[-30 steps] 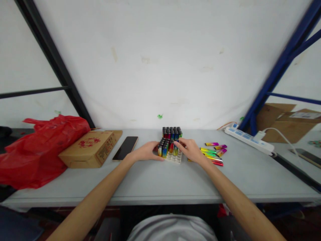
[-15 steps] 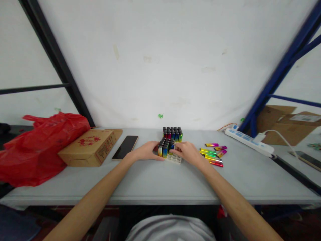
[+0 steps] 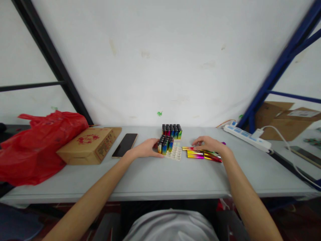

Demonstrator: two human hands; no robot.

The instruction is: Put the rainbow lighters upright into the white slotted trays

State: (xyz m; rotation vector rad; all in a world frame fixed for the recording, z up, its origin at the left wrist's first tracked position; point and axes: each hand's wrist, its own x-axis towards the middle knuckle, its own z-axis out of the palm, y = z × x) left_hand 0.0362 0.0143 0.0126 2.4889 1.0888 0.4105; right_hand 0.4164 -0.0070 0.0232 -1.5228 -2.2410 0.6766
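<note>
A pale tray with round holes (image 3: 176, 154) lies at the middle of the table, its left part filled with upright lighters (image 3: 164, 146) that have black tops and shiny coloured bodies. My left hand (image 3: 149, 148) is curved round the left side of this group, thumb and fingers apart. Behind it stands a second block of lighters (image 3: 172, 132). To the right, my right hand (image 3: 205, 144) has its fingers on a yellow and red shiny piece (image 3: 188, 148). Other shiny coloured pieces (image 3: 195, 154) lie beneath and beside that hand, partly hidden by it.
A dark phone (image 3: 125, 145), a cardboard box (image 3: 85, 144) and a red plastic bag (image 3: 42, 147) are on the left. A white power strip (image 3: 247, 137) with a plugged-in cable lies at the right, near an open carton (image 3: 286, 120) and another phone (image 3: 307, 157).
My right hand has moved from the tray to the shiny pieces on the right, and some of these have shifted left. My left hand stays beside the tray.
</note>
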